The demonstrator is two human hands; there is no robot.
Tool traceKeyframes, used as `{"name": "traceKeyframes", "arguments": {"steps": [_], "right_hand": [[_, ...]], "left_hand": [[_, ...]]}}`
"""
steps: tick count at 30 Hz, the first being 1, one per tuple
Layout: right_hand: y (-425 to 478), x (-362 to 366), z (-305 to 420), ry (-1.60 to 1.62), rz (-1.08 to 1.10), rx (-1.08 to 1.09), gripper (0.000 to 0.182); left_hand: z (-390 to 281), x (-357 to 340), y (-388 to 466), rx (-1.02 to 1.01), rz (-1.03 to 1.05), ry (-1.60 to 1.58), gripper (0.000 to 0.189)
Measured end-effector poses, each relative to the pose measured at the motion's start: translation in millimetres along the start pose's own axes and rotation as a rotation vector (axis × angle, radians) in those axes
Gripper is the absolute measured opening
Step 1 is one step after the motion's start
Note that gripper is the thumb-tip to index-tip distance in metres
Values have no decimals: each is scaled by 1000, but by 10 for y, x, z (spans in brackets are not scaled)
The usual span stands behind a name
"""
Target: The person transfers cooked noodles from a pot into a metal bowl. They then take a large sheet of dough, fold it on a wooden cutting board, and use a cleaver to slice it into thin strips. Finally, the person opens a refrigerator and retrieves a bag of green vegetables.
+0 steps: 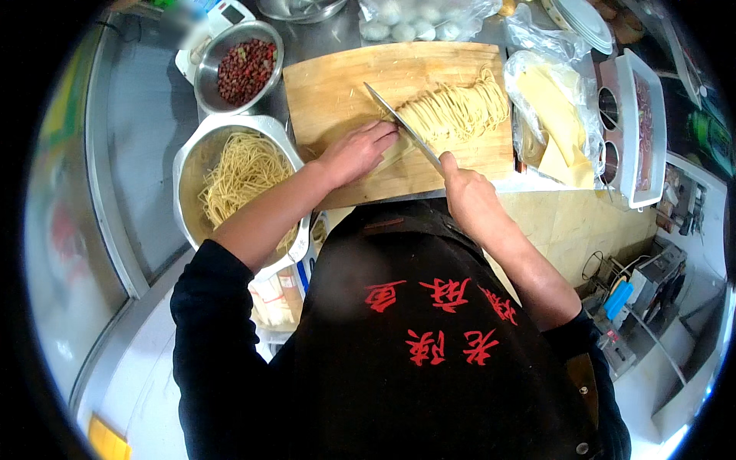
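Note:
My right hand (471, 190) grips the handle of a kitchen knife (411, 127), whose long blade slants up and left across the wooden cutting board (368, 72). Close against the blade's left side, my left hand (359, 150) rests its bent fingers on a pale dough sheet (397, 155), partly hidden beneath the hand. To the right of the blade lies a row of cut noodles (460, 109), reaching almost to the board's right edge. A metal pot (187, 172) left of the board holds a heap of loose noodles (247, 172), partly covered by my left forearm.
A steel bowl (204, 86) of diced reddish food stands beyond the pot, by a white scale (227, 17). Bagged eggs (402, 23) sit behind the board. More dough sheets (552, 109) lie in plastic at right, beside a white tray (655, 132) and stacked plates (583, 26).

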State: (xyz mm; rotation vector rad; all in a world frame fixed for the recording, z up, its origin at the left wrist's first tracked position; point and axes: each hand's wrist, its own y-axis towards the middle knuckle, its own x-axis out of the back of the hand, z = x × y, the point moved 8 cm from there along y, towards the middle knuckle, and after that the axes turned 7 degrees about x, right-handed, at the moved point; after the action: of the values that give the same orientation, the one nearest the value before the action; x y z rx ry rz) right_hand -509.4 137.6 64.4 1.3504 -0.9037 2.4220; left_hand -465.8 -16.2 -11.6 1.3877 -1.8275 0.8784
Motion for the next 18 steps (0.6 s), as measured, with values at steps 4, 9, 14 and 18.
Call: {"name": "traceKeyframes", "arguments": {"steps": [4, 9, 14, 18], "right_hand": [[257, -323, -113, 45, -157, 34, 28], [198, 41, 90, -23, 2, 37, 27], [177, -281, -81, 13, -104, 7, 25], [321, -143, -52, 1, -120, 56, 21]], "left_hand": [[-37, 6, -20, -46, -66, -7, 48], [-27, -30, -70, -12, -37, 26, 49], [-29, 61, 13, -9, -54, -19, 49], [-19, 48, -67, -11, -39, -32, 50]]}}
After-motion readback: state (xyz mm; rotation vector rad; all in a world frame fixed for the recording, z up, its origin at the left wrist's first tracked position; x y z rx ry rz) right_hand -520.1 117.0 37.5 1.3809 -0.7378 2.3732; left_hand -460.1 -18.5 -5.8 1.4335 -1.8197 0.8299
